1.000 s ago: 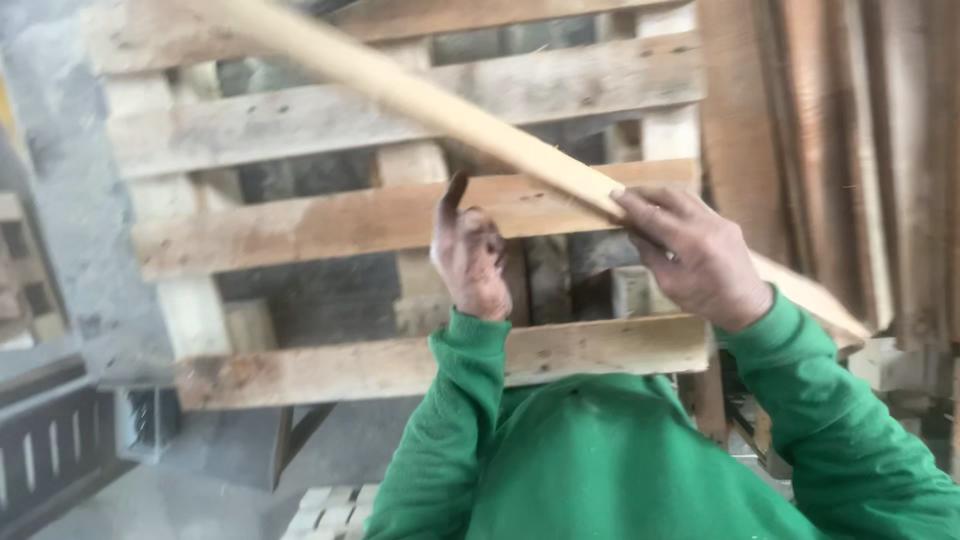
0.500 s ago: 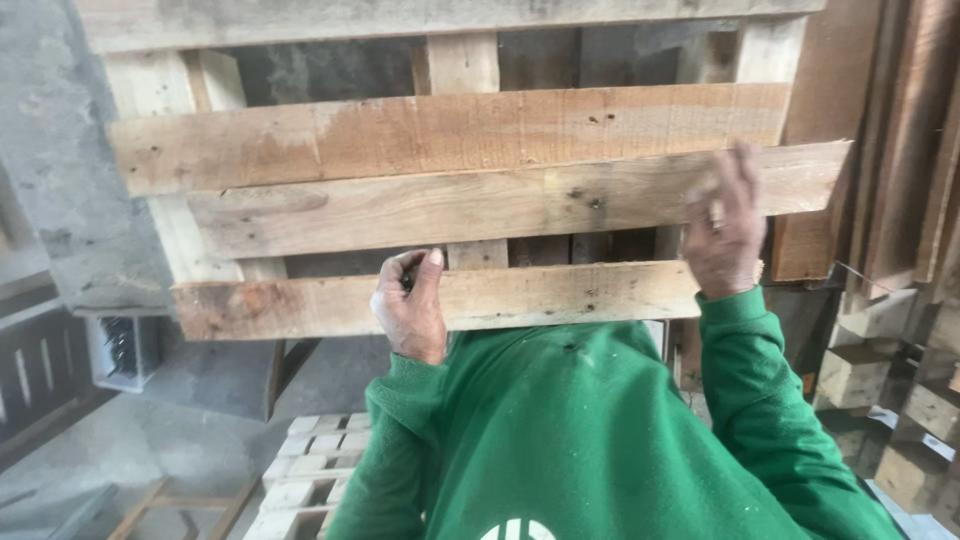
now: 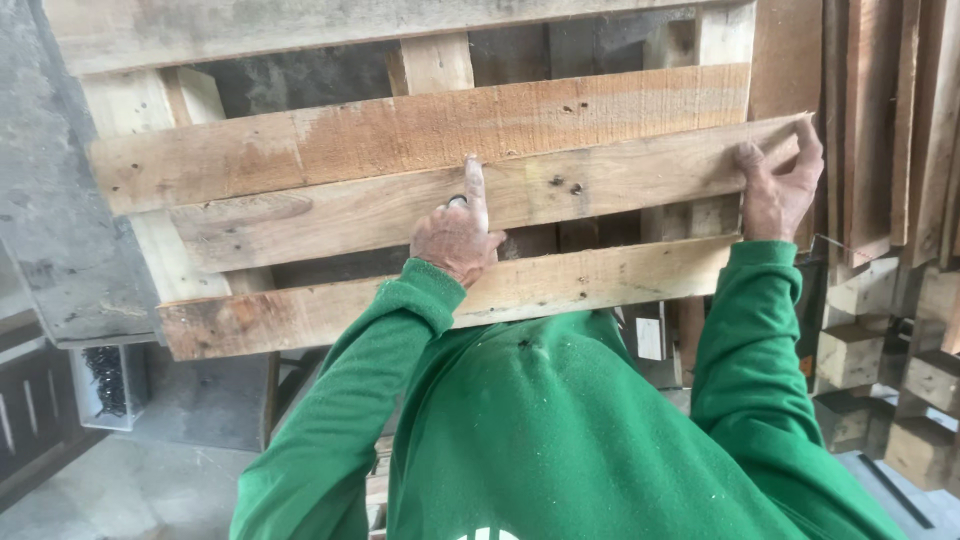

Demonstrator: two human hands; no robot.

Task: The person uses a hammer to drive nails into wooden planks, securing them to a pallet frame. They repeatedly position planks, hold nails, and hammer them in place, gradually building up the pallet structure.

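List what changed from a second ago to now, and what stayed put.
The loose board, held up at a slant a second ago, now lies flat across the pallet. The right hand slid out to grip its end; the left hand, pinching what looks like a nail, presses a finger on its middle. The pallet's other slats and the stacked timber look unchanged.

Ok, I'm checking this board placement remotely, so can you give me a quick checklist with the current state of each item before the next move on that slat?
1. Right hand grips the end of the loose board: ok.
2. Left hand on the board, forefinger pressed flat against it: ok.
3. Small dark object, maybe a nail, pinched in the left hand: cannot tell what it is.
4. Board parallel with the upper slat: not ok, it tilts, touching it on the left.
5. Gap to the lower slat even: not ok, wider on the right.
6. Hammer or nailer in view: not ok, none visible.
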